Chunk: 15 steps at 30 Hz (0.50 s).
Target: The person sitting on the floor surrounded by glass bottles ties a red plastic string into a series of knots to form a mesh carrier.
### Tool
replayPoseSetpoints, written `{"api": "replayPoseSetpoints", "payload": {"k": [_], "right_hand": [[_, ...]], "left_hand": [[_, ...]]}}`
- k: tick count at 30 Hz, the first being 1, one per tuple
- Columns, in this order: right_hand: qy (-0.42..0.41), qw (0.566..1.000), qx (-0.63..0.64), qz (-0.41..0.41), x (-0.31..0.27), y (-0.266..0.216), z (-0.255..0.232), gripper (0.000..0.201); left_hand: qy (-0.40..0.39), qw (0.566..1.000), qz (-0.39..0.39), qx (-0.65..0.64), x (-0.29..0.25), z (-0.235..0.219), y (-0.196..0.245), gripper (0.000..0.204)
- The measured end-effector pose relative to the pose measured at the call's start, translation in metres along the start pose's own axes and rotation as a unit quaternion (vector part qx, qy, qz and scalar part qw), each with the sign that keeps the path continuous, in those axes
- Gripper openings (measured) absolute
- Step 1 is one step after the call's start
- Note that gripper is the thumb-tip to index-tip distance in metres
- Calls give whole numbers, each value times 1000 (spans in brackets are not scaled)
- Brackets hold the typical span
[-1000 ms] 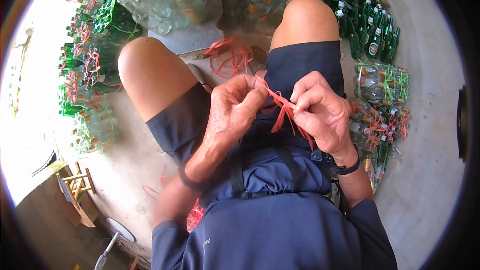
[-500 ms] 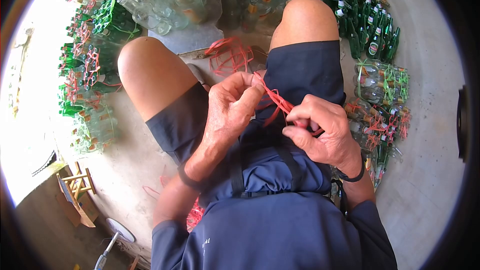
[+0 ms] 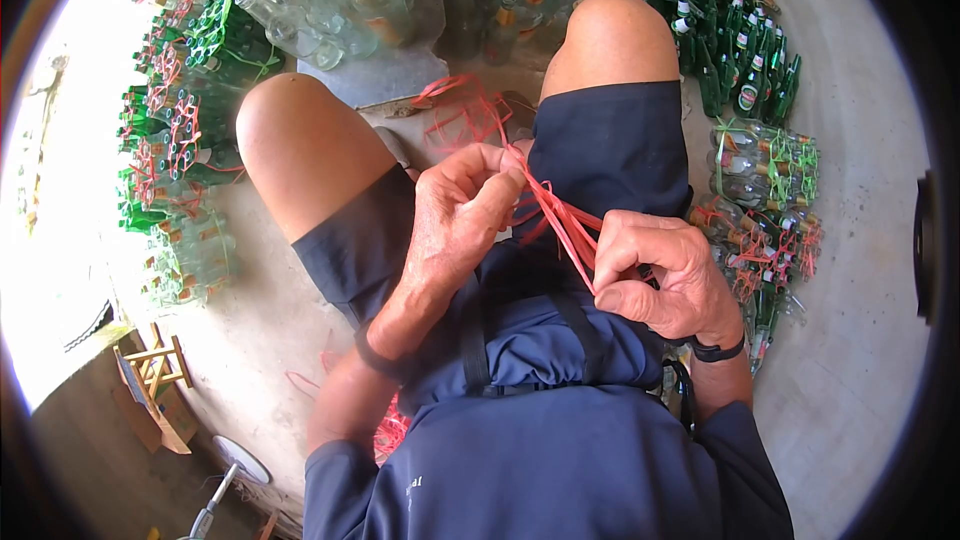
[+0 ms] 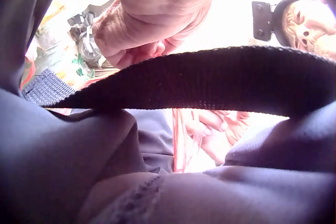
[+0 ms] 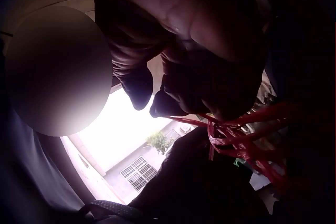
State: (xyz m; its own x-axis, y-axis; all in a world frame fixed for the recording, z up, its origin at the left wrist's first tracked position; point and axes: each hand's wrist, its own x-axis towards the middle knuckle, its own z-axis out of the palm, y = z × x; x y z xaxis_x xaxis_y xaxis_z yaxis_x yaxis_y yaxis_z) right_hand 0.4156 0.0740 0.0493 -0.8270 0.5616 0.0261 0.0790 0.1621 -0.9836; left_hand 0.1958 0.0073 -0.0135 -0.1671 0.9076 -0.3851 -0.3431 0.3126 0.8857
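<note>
A bunch of red plastic string (image 3: pixel 556 212) stretches between the two hands over the lap. My left hand (image 3: pixel 455 208) pinches its upper end between thumb and forefinger, above the dark shorts. Lower and to the right, my right hand (image 3: pixel 672 275) grips the strands with thumb and curled fingers. One strand runs taut to the right thumb tip. In the right wrist view, the red strands (image 5: pixel 231 139) show a looped, knotted part close to the fingertips. The left wrist view has the left hand (image 4: pixel 157 14) partly behind a dark strap.
Loose red string (image 3: pixel 460 120) lies between the feet. Clear bottles (image 3: pixel 370 0) stand on a grey board ahead, with green bottles (image 3: pixel 750 60) at the far right. Tied bottle bundles (image 3: pixel 185 130) line the left side. A small wooden stool (image 3: pixel 155 380) is at lower left.
My right hand has moved down and right, let its fingers loosen, then pinched the string again. The strands are drawn out longer, and the loose string by the feet has shifted. The left hand stays nearly still.
</note>
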Motion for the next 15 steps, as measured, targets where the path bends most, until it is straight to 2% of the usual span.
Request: {"api": "replayPoseSetpoints", "payload": {"k": [2,4,5,7,8,9,11,13,15], "right_hand": [[-14,1000,19,5,-1,-3,-3,10],[-48,991,-42,114,-2,-12,-7,11],[-47,991,-42,114,-3,-13,-4,11],[5,977,-76,198,-3,-14,3,12],[-15,982,-128,141,-6,-8,2,10],[-15,982,-128,141,-7,-5,2,10],[-28,997,-71,5,-8,-4,2,8],[-50,998,-44,22,-12,-10,0,9],[-70,997,-33,-14,-14,-11,0,10]], "left_hand": [[-4,1000,1,9,-1,1,1,15],[-7,1000,-1,9,-1,3,2,16],[-7,1000,0,9,-1,2,1,16],[-16,1000,9,-2,0,-2,-2,16],[-16,1000,9,-2,1,-3,-3,16],[-23,1000,5,-11,2,-4,-4,16],[-29,999,2,-20,2,-4,-4,16],[-14,1000,2,5,2,-2,-3,15],[-18,1000,5,5,2,-2,-3,16]]}}
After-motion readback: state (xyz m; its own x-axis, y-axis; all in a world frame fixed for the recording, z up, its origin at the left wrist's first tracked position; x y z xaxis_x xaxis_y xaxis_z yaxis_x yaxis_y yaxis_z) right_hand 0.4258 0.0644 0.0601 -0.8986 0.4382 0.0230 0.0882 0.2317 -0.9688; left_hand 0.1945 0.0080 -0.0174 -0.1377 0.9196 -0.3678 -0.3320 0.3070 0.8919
